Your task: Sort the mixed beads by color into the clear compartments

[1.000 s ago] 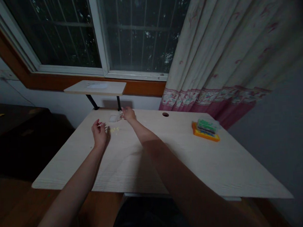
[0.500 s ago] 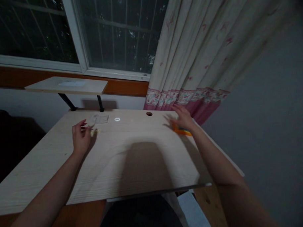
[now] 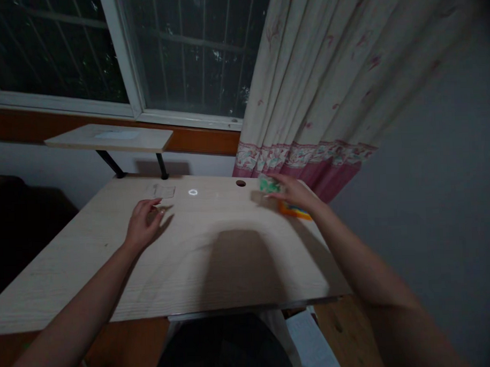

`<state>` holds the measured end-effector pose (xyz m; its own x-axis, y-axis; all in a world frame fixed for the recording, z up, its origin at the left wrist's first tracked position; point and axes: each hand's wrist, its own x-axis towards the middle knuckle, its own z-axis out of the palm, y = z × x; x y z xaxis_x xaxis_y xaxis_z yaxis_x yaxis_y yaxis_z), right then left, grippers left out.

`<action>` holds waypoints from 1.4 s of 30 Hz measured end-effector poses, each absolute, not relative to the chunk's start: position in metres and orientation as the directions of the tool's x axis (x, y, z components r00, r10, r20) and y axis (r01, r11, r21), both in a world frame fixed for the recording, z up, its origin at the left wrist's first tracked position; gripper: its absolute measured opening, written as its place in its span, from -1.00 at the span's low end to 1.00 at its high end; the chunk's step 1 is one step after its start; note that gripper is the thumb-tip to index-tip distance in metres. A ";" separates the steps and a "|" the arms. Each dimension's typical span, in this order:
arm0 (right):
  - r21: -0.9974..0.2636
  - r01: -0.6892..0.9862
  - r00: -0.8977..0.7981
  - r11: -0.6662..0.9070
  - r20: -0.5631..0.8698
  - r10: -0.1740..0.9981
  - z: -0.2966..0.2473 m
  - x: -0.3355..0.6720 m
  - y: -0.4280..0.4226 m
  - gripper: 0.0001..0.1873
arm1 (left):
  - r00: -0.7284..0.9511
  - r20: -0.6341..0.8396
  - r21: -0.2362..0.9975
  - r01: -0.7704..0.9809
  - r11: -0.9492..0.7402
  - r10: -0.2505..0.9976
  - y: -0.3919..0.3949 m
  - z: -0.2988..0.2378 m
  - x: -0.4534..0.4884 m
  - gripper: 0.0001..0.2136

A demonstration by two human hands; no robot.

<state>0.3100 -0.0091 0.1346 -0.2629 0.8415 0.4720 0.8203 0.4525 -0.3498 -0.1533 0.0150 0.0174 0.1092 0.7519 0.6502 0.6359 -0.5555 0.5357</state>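
Note:
My right hand (image 3: 295,193) is raised over the right back of the desk, thumb and fingers closed on a small green-and-clear packet (image 3: 268,184). Partly behind that hand lies an orange object (image 3: 294,210) with blue and yellow in it; its exact kind is unclear. On the left, my left hand (image 3: 143,223) has its fingers curled close above the desktop. A small pale thing seems to be at its fingertips, too small to name. Just beyond it lies a flat clear rectangular piece (image 3: 164,192), like plastic.
The pale wooden desk (image 3: 168,282) has a round cable hole (image 3: 240,183) near its back edge. A raised shelf (image 3: 110,137) on black legs stands at the back left. Behind are a barred window and a floral curtain (image 3: 299,112). Papers (image 3: 312,339) lie below the front edge.
My right hand has come up with the green-and-clear packet from beside the orange object. My left hand has moved right and slightly nearer, over where a small yellowish thing lay.

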 end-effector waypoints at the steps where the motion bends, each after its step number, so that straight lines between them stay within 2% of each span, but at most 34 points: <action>1: -0.369 0.792 -0.317 0.487 0.434 0.844 0.134 0.292 -0.005 -0.41 | 0.145 0.633 0.555 0.599 -0.577 0.760 0.013 0.018 -0.150 -0.62; 3: -0.399 0.711 -0.451 0.578 0.371 0.812 0.128 0.245 0.002 -0.35 | 0.213 0.585 0.640 0.471 -0.607 0.783 0.009 0.019 -0.142 -0.58; 6: -0.389 0.618 -0.563 0.683 0.387 0.730 0.109 0.165 0.010 -0.41 | 0.272 0.517 0.818 0.123 -0.563 0.811 0.003 0.017 -0.132 -0.41; 8: -0.376 0.567 -0.597 0.732 0.424 0.681 0.091 0.118 0.014 -0.44 | 0.280 0.486 0.871 -0.084 -0.483 0.828 0.003 0.014 -0.127 -0.32; 10: -0.373 0.539 -0.592 0.755 0.469 0.655 0.075 0.081 0.018 -0.47 | 0.200 0.424 0.898 -0.218 -0.382 0.883 0.005 0.011 -0.124 -0.34; 14: -0.433 0.543 -0.478 0.719 0.545 0.689 0.057 0.029 0.024 -0.58 | -0.041 0.291 0.881 -0.379 -0.284 0.956 0.015 0.007 -0.127 -0.44; 19: -0.456 0.521 -0.481 0.722 0.542 0.689 0.062 -0.006 0.024 -0.62 | -0.135 0.202 0.882 -0.406 -0.240 0.970 0.022 0.012 -0.143 -0.42; 22: -0.430 0.586 -0.457 0.686 0.524 0.719 0.069 -0.015 0.025 -0.66 | -0.147 0.222 0.894 -0.364 -0.262 0.964 0.025 0.016 -0.153 -0.42; 26: -0.401 0.590 -0.507 0.701 0.492 0.708 0.078 -0.014 0.033 -0.71 | -0.147 0.225 0.897 -0.354 -0.264 0.963 0.028 0.018 -0.159 -0.46; 30: -0.434 0.611 -0.491 0.662 0.449 0.747 0.085 -0.006 0.044 -0.73 | -0.143 0.246 0.891 -0.357 -0.282 0.959 0.028 0.017 -0.158 -0.50; 34: -0.445 0.596 -0.467 0.668 0.484 0.740 0.081 -0.004 0.056 -0.73 | -0.139 0.234 0.894 -0.360 -0.269 0.962 0.031 0.016 -0.158 -0.46; 38: -0.550 0.525 -0.385 0.649 0.527 0.758 0.068 -0.010 0.070 -0.69 | -0.208 0.161 0.908 -0.351 -0.227 0.965 0.041 0.013 -0.167 -0.47; 42: -0.639 0.455 -0.302 0.620 0.544 0.783 0.053 -0.018 0.082 -0.66 | -0.226 0.234 0.912 -0.287 -0.294 0.946 0.052 0.008 -0.180 -0.47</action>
<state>-0.0182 0.0818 0.0530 -0.3020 0.7828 0.5441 0.4554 0.6199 -0.6390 -0.1805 0.0522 0.0077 -0.2264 0.9455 0.2338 -0.2868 -0.2941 0.9117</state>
